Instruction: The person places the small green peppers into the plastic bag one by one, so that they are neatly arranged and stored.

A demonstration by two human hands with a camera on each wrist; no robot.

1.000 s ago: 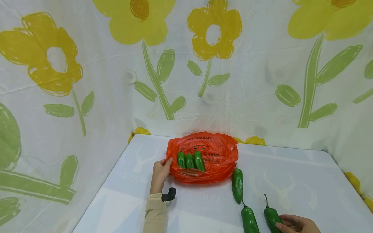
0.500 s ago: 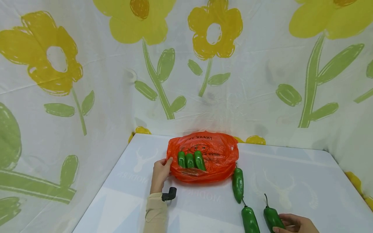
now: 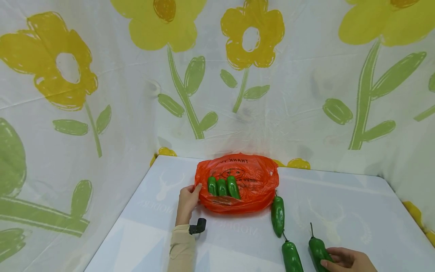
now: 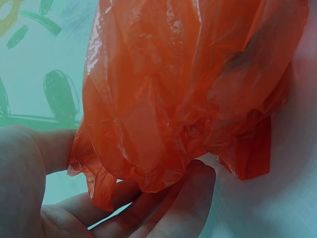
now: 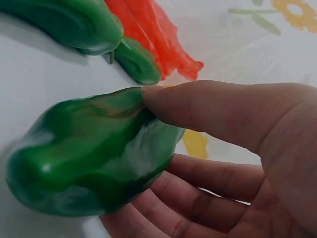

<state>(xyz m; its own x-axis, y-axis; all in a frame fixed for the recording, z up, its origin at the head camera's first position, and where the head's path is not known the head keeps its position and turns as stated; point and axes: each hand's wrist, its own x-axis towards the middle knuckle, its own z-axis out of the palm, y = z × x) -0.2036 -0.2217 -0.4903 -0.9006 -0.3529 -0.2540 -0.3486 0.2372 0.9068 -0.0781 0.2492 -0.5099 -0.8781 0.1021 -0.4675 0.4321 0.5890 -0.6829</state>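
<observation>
My left hand holds the left edge of a red plastic bag, thumb on one side and fingers under the other in the left wrist view. Three green peppers lie together in the bag's opening, their lower ends hidden by its front edge. At the lower right, my right hand grips another green pepper, its stem pointing away from me. The right wrist view shows the thumb on top of this pepper and the fingers curled beneath.
Right of the bag, one green pepper lies close to its edge. Nearer to me is a second loose pepper, cut off by the frame. A flower-printed curtain surrounds the white table behind and at the sides.
My right hand has moved slightly away from me with the pepper, after its thumb shifted a little along it. The left hand and the bag stay in place.
</observation>
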